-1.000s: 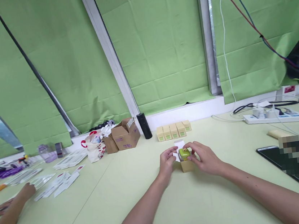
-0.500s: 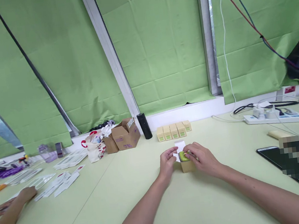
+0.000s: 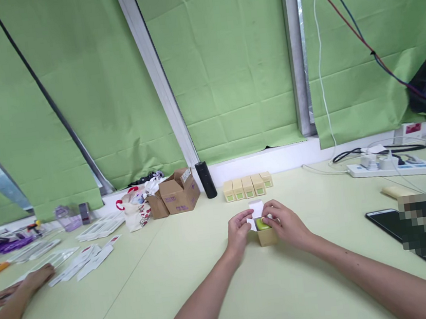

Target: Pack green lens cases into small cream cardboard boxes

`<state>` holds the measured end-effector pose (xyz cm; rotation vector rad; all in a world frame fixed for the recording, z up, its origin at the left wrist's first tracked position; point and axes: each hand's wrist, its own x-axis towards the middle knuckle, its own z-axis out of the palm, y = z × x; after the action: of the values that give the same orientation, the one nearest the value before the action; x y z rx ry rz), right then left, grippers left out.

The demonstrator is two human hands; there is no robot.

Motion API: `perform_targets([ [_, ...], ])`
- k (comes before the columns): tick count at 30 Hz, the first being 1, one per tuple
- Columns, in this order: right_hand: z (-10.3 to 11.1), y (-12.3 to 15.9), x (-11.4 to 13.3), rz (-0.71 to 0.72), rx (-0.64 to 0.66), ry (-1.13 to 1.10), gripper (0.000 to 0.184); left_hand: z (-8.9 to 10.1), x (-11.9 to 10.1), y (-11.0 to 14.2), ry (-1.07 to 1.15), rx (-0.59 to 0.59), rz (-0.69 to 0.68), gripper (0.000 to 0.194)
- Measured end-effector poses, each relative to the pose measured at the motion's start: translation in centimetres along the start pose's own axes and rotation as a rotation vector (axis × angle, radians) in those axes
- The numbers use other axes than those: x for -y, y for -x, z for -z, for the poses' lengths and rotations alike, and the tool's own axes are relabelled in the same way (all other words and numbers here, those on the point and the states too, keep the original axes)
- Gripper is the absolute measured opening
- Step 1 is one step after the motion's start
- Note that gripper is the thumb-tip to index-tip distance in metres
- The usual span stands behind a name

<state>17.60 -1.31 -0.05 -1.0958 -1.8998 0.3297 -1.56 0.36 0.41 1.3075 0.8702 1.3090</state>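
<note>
A small tan cardboard box (image 3: 267, 238) stands upright on the table before me, its white-lined lid (image 3: 256, 208) raised at the back. Inside its top sits a rounded green item (image 3: 260, 224) whose kind I cannot make out. My left hand (image 3: 239, 233) is closed at the box's left side, fingers and thumb by a white side flap (image 3: 251, 224). From the right, my right hand (image 3: 287, 224) has bent fingers and thumb on the green item at the box mouth. The right fingers cover part of the item.
Several small tan boxes (image 3: 248, 187) stand in a row behind, near a black cylinder (image 3: 205, 180) and an open carton (image 3: 180, 192). A tablet-like device (image 3: 386, 226) and a power strip (image 3: 393, 168) lie right. At left, a co-worker's hand (image 3: 39, 276) rests near white papers (image 3: 89, 260).
The green item sits slightly lower in the small box, and my right hand has shifted a little with it. My left hand stays at the flap. The co-worker's hand has moved slightly.
</note>
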Motion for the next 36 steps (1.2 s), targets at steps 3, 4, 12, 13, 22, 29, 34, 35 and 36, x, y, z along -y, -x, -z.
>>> perform_targets([
  [3,-0.3,-0.3,-0.4,-0.012,0.005,-0.03,0.018,0.1,0.0,0.0,-0.006,-0.002,-0.001,0.048],
  [4,-0.3,-0.4,-0.5,-0.018,0.007,-0.039,0.018,0.1,0.1,0.0,-0.007,-0.002,-0.002,0.048],
  [12,-0.5,-0.7,-0.4,-0.075,0.043,-0.042,0.021,0.1,-0.1,0.1,-0.006,0.009,0.009,0.049],
  [13,-0.5,-0.7,-0.4,-0.075,0.044,-0.045,0.022,0.1,-0.1,0.1,-0.004,0.011,0.01,0.049],
  [22,-0.3,-0.7,-0.7,-0.023,0.052,-0.059,0.027,0.0,-0.2,0.3,0.002,0.018,0.012,0.047],
  [29,0.0,0.0,-1.0,-0.027,-0.123,-0.203,0.03,0.1,-0.2,0.3,-0.014,0.0,-0.022,0.041],
  [34,0.2,0.0,-1.9,-0.05,-0.227,-0.234,0.034,-0.1,-0.4,0.4,-0.016,-0.035,-0.026,0.034],
  [35,0.2,-0.1,-2.0,-0.066,-0.24,-0.237,0.033,-0.2,-0.4,0.5,-0.011,-0.034,-0.018,0.034],
  [36,0.2,-0.1,-2.2,-0.088,-0.25,-0.241,0.032,-0.2,-0.4,0.5,-0.007,-0.031,-0.011,0.034],
])
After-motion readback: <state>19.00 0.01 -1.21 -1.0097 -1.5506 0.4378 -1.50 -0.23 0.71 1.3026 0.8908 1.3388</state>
